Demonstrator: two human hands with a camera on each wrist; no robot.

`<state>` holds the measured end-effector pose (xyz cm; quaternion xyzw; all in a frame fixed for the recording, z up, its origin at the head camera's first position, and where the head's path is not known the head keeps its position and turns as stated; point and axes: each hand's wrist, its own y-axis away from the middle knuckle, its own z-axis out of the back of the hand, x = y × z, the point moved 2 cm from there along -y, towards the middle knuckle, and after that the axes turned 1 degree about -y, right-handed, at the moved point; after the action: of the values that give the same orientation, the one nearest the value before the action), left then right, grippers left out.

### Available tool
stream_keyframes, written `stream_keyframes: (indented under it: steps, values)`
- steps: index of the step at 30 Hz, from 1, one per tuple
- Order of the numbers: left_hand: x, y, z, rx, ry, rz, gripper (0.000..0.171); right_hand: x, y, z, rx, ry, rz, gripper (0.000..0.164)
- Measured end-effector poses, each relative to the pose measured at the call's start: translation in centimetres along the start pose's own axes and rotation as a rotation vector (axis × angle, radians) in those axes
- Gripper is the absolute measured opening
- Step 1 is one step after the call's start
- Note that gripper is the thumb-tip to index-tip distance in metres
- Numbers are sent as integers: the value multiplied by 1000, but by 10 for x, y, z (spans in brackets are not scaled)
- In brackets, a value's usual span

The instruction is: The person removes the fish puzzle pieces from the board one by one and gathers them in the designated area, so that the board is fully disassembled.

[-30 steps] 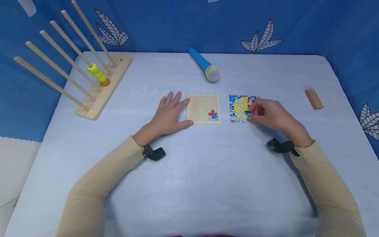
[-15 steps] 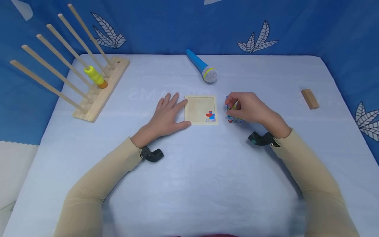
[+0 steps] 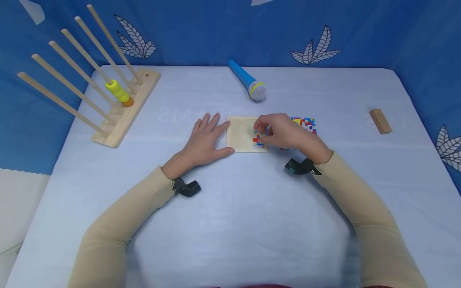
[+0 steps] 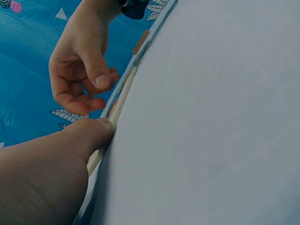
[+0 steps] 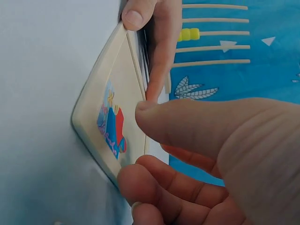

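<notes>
A square wooden puzzle tray (image 3: 239,134) lies on the table, with one red and blue jigsaw piece (image 5: 115,124) in its near right corner. My left hand (image 3: 201,142) lies spread at the tray's left side, thumb and index fingertip touching the frame. Over the tray's right edge hovers my right hand (image 3: 282,130), fingers loosely bent. In the right wrist view its thumb (image 5: 187,124) and fingertips stand apart with nothing visible between them. Partly hidden under this hand, the colourful assembled jigsaw puzzle (image 3: 309,125) lies just right of the tray.
A blue toy microphone (image 3: 248,81) lies behind the tray. At the left stands a wooden peg rack (image 3: 144,84) with tall rods and yellow and orange beads (image 3: 119,91). A small wooden block (image 3: 380,121) lies at the right. Blue cloth hangs behind the table.
My right hand has moved left from the jigsaw puzzle to the tray's right edge, uncovering the puzzle's far right part. My left hand has stayed at the tray's left side.
</notes>
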<state>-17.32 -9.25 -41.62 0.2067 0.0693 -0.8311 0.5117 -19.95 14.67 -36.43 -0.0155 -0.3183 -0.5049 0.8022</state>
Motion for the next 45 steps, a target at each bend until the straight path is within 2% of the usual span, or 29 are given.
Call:
stream_keyframes:
  steps: [13, 23, 45]
  values:
    - [-1, -1, -1, -8, -4, -6, 85, -2, -1, -9, 32, 53, 22, 47]
    - [-1, -2, -1, -16, -1, -21, 85, 0, 2, -12, 40, 63, 47, 36]
    - [-3, 0, 1, -12, 11, -23, 85, 0, 3, -11, 18, 56, 58, 32]
